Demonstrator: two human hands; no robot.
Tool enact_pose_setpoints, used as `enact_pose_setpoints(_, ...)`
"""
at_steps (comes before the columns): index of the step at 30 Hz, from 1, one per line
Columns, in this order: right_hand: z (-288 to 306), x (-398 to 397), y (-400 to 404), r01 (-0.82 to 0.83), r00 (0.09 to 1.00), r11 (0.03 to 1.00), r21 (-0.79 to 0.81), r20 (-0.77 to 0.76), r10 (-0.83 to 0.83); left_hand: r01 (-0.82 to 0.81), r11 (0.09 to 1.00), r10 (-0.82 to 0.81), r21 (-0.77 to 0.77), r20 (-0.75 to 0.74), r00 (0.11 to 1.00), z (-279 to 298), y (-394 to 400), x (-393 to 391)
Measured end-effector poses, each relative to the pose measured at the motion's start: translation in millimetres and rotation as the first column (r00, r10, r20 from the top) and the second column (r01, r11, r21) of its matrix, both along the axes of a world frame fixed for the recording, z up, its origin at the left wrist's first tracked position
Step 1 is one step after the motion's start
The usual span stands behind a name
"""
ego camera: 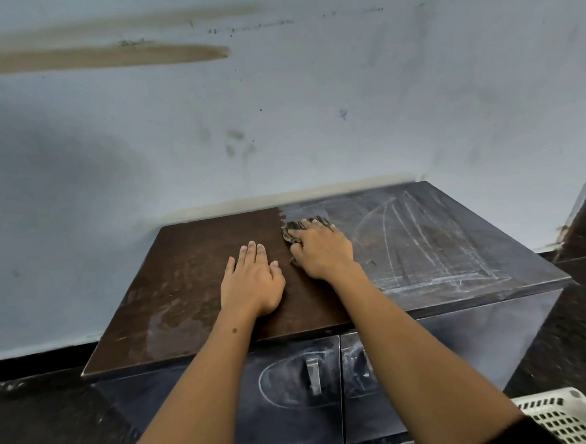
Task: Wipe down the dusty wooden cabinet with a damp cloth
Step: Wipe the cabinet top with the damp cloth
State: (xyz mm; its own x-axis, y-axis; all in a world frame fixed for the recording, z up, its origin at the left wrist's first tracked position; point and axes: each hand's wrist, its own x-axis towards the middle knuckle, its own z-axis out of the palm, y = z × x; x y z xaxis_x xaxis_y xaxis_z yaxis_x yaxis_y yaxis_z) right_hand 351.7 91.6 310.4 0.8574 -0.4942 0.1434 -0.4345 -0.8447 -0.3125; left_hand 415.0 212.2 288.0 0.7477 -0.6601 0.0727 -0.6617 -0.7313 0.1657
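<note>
A low wooden cabinet (pixel 423 248) stands against the wall. The left half of its top is dark brown and damp; the right half is grey with dust and pale streaks. My right hand (pixel 322 249) grips a crumpled dark cloth (pixel 293 227) near the back middle of the top, at the line between the brown and dusty halves. Most of the cloth is hidden under the fingers. My left hand (pixel 252 281) lies flat on the brown part, fingers straight, just left of the right hand.
The cabinet front has two dusty doors with a metal handle (pixel 313 375) on the left one. A white plastic basket (pixel 561 418) sits on the dark floor at the lower right. A stained pale wall (pixel 278 119) rises behind the cabinet.
</note>
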Motion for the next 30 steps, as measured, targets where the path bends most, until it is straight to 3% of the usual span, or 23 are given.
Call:
enact_pose_setpoints(7, -31.4, -61.2, 34.8, 0.058, 0.980, 0.997, -0.060, 0.193, -0.045, -0.001, 1.000, 0.001, -0.021, 0.014, 1.000, -5.5, -0.7, 4.0)
enact_pose_setpoints(10, -24.1, -46.7, 28.2, 0.046, 0.985, 0.999, 0.012, 0.165, -0.047, 0.002, 1.000, -0.001, -0.013, 0.008, 1.000, -4.7, -1.0, 2.5)
enact_pose_setpoints(16, 3.9, 29.1, -9.4, 0.018, 0.999, 1.000, 0.024, -0.048, -0.017, 0.003, 1.000, -0.004, -0.012, -0.015, 1.000, -1.7, 0.7, 1.1)
enact_pose_setpoints(24, -30.2, -42.8, 35.0, 0.112, 0.974, 0.989, -0.095, 0.206, -0.091, 0.010, 0.999, -0.009, -0.033, 0.014, 1.000, -6.3, -0.2, 3.9)
enact_pose_setpoints(30, -7.8, 9.2, 0.8, 0.032, 0.998, 0.999, -0.013, 0.049, -0.032, 0.005, 1.000, -0.005, -0.021, 0.004, 1.000, -4.6, 0.5, 3.0)
